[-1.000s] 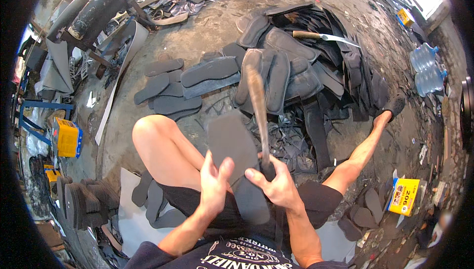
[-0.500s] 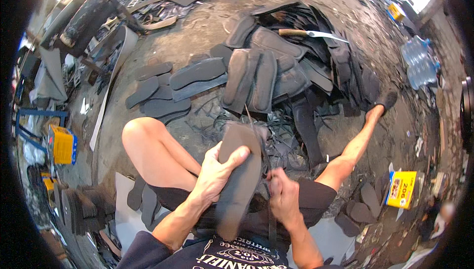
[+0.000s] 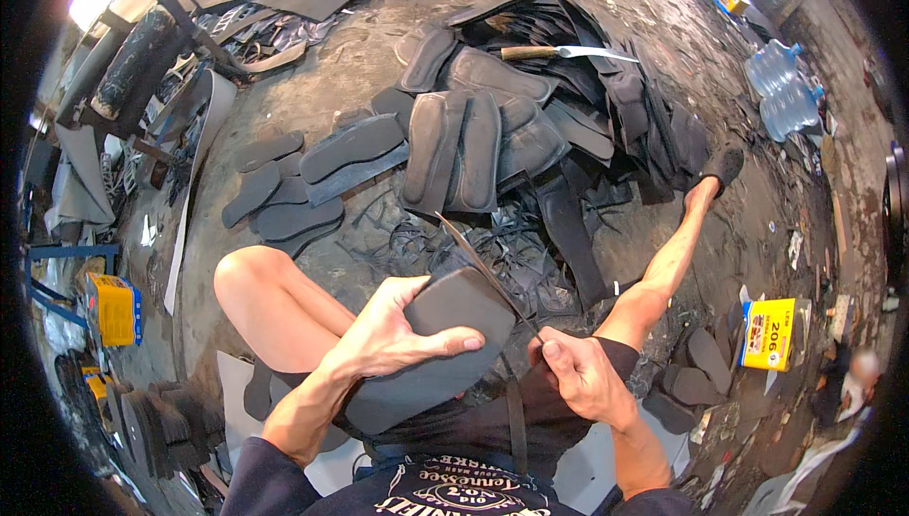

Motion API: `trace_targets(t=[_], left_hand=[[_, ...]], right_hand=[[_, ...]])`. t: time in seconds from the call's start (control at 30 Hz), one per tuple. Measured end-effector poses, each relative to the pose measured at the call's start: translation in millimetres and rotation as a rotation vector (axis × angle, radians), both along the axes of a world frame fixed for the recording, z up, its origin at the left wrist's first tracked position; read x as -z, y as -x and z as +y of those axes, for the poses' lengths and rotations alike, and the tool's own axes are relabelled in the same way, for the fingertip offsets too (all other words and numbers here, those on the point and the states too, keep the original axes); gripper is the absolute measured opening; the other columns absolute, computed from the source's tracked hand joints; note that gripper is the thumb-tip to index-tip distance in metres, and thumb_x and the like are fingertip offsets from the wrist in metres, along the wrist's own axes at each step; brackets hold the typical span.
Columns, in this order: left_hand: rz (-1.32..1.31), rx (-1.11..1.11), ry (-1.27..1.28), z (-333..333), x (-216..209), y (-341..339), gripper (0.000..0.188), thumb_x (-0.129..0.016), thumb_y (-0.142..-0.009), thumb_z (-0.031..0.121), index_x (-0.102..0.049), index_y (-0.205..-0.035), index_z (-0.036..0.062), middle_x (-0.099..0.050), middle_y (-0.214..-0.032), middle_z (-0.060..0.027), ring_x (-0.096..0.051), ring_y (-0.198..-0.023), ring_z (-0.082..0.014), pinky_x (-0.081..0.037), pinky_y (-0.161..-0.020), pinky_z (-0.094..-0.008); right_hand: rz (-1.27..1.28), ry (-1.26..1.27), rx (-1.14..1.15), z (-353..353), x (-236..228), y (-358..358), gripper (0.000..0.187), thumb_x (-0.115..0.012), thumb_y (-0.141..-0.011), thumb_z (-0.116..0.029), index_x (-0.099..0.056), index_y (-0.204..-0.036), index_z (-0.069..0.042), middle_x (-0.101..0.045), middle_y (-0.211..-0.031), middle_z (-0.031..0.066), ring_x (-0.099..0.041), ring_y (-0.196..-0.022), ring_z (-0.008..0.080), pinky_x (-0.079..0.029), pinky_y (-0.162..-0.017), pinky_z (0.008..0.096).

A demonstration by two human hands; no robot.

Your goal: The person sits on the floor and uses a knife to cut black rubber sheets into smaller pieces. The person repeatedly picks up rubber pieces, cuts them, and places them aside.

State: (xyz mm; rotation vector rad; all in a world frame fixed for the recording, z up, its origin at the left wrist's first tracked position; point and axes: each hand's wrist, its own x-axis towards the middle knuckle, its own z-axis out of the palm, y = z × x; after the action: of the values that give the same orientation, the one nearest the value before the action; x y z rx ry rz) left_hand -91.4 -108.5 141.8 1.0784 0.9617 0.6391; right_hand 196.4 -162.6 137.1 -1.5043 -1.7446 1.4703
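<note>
My left hand (image 3: pixel 383 336) grips a dark grey foam shoe sole (image 3: pixel 407 398) over my lap, thumb pressed flat on its upper face and fingers mostly underneath. In my closed right hand (image 3: pixel 589 379) is a long, thin knife (image 3: pixel 487 272), its handle hidden in the fist. The blade slants up and leftward along the sole's far right edge. A narrow dark strip (image 3: pixel 517 426) hangs from near that edge down over my shorts. Beyond my hands lies a heap of thin dark offcuts (image 3: pixel 516 241).
Padded dark sole pieces (image 3: pixel 450 151) are piled ahead, with a wooden-handled blade (image 3: pixel 568 52) on top. Loose soles (image 3: pixel 298 218) lie ahead left, and stacked soles (image 3: pixel 156 426) stand at lower left. Yellow boxes (image 3: pixel 769 334) and clear water bottles (image 3: pixel 784 90) sit around me.
The sole has turned clockwise and come lower, tilting toward the right. My right hand has moved outward to the right, and the blade now leans further left.
</note>
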Motion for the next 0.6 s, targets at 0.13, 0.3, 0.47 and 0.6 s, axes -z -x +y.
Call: trace_targets(t=[0.13,0.3,0.47,0.6], left_hand=[[0.111,0.284,-0.117,-4.6,18.2,-9.3,0.05,-0.094,-0.088,0.037,-0.078,-0.117,0.0006,-0.08,-0.098,-0.0051,-0.071,-0.092,-0.0116,-0.059,-0.084,-0.0342],[0.081,0.335,-0.266,-21.0,21.7,-31.4,0.042,-0.095,-0.087,0.034,-0.079,-0.109,0.0024,-0.079,-0.093,-0.0023,-0.07,-0.089,-0.01,-0.058,-0.081,-0.0356],[-0.169,-1.203,-0.182,14.3,29.6,40.1,0.044,-0.082,-0.099,0.024,-0.063,-0.135,0.0066,-0.076,-0.114,-0.0051,-0.071,-0.103,-0.0172,-0.058,-0.086,-0.0353],[-0.192,-1.237,0.069,-16.5,44.8,11.0,0.06,-0.087,-0.092,0.01,-0.058,-0.144,0.0032,-0.071,-0.124,-0.0063,-0.071,-0.106,-0.0191,-0.06,-0.094,-0.0363]], right_hand=[[0.091,0.153,-0.053,12.0,11.2,2.7,0.053,-0.045,-0.117,-0.048,-0.06,-0.101,0.001,-0.049,-0.073,0.0158,-0.044,-0.069,0.0254,-0.046,-0.068,0.0429],[0.278,0.315,0.113,26.6,34.6,4.6,0.059,-0.035,-0.118,-0.056,-0.062,-0.101,-0.006,-0.05,-0.069,0.0001,-0.046,-0.059,0.0112,-0.042,-0.056,0.0291],[0.438,0.336,0.324,21.5,41.5,-16.9,0.066,-0.028,-0.116,-0.066,-0.06,-0.103,-0.009,-0.047,-0.065,-0.0016,-0.041,-0.052,0.0061,-0.037,-0.05,0.0241],[0.263,0.138,0.164,12.4,47.8,38.6,0.061,-0.036,-0.117,-0.058,-0.062,-0.102,-0.005,-0.05,-0.066,-0.0028,-0.045,-0.055,0.0071,-0.036,-0.052,0.0259]])
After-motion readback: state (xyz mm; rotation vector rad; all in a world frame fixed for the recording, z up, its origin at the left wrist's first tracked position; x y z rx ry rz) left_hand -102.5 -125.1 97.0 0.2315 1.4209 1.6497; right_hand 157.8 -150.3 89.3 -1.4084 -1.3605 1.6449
